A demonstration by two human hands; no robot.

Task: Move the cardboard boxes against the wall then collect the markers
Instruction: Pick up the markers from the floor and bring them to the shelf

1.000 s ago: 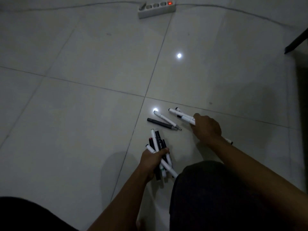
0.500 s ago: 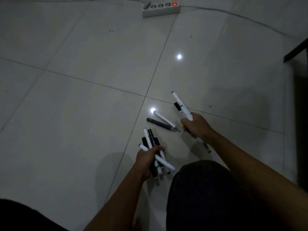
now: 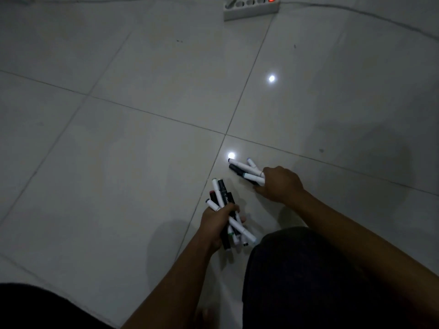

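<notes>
1. Dark fabric over the person's knee fills the near right.
2. Left hand grips a mixed bundle of white and black plastic markers; fingers curled tight round them.
3. Right hand, just beyond, clamps a second cluster of white and black markers low over the grey tiled floor.
4. No loose markers visible; collecting looks nearly done.
5. Cardboard boxes not in view; cannot judge that step.
6. Far: white power strip.
</notes>
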